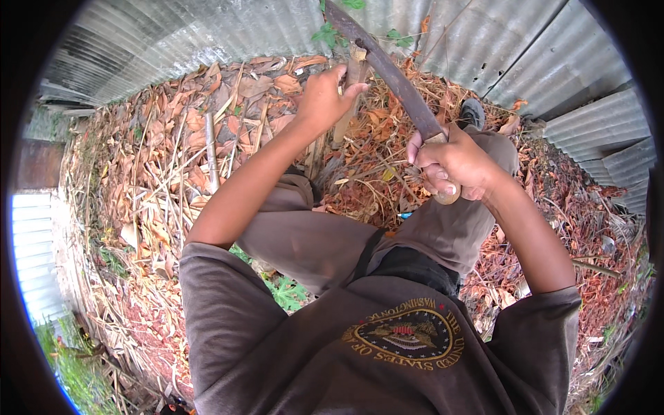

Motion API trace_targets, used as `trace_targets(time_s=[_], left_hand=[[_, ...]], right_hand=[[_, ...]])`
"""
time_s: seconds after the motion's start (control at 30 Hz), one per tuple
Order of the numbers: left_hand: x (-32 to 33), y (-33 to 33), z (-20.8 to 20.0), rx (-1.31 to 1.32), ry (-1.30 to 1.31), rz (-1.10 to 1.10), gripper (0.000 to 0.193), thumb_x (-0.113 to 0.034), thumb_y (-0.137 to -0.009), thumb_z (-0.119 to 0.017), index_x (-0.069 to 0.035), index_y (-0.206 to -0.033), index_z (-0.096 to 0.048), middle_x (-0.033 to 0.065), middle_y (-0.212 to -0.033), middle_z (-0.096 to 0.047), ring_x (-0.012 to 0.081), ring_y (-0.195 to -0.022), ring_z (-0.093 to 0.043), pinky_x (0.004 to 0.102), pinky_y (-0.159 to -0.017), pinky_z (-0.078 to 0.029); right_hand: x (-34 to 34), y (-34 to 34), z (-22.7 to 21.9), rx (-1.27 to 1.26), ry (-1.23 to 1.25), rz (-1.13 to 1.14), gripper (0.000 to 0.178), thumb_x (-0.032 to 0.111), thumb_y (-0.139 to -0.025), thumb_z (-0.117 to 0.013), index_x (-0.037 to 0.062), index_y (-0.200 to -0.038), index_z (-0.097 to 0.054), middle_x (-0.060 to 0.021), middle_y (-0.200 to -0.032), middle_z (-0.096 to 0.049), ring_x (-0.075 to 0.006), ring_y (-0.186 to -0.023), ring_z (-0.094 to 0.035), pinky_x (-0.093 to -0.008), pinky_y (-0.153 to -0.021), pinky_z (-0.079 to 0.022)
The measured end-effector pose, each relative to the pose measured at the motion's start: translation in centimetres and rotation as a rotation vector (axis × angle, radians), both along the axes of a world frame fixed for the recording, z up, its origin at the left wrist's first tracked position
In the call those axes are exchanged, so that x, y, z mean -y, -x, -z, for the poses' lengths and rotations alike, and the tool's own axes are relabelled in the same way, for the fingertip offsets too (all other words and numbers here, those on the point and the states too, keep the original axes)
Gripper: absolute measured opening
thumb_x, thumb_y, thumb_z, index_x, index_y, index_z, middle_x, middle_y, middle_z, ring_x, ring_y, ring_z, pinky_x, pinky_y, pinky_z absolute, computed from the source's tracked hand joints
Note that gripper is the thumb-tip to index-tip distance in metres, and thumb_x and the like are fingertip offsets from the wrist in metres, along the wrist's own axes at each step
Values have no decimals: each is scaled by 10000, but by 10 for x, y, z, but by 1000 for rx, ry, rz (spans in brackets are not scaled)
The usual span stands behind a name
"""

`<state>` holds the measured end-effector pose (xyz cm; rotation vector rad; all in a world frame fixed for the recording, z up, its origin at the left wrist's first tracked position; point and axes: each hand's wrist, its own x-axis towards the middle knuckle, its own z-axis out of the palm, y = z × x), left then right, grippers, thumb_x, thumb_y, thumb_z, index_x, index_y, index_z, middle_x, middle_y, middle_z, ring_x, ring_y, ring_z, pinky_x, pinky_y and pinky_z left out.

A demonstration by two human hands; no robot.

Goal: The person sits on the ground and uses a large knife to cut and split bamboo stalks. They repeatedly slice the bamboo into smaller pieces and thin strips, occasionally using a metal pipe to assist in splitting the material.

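Note:
My right hand [453, 164] is wrapped around the wooden handle of a machete [401, 86]. Its long, dark blade slants up and left, crossing by the top of a wooden stake [355, 72]. The stake stands roughly upright, with a pale, cut-looking upper end against or just under the blade; I cannot tell whether they touch. My left hand [328, 100] is beside the stake, thumb stretched out across it and fingers apart from the thumb. Part of the fingers is hard to make out.
Corrugated metal sheets [207, 34] wall off the far side and the right. Dry leaves [166, 149] and twigs cover the ground. A pale stick [211, 149] stands at the left. My bent legs [311, 242] lie below my hands, the right knee close under the machete handle.

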<state>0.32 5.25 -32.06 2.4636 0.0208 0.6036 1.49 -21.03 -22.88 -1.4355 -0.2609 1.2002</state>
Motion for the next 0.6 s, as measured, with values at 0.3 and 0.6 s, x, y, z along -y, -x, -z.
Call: trace_targets(time_s=[0.3,0.6], left_hand=[[-2,2,-1,88,31,-22,432,-403,-834,-715,11,-933,-637,210,-666,-624,379,-636,-636,444,-608,-497],[-6,3,3,48,46,-65,392,-358,-816,-746,3,-941,-655,206,-664,-624,362,-617,-633,432,-585,-487]], right_hand=[[-5,-23,33,1059,172,-31,85,70,-833,-559,0,-879,-546,-25,-579,-501,-85,-360,-409,-278,-358,-338],[-18,-3,1,294,187,14,84,41,-808,-554,6,-884,-546,-12,-517,-450,-90,-322,-363,-266,-344,-308]])
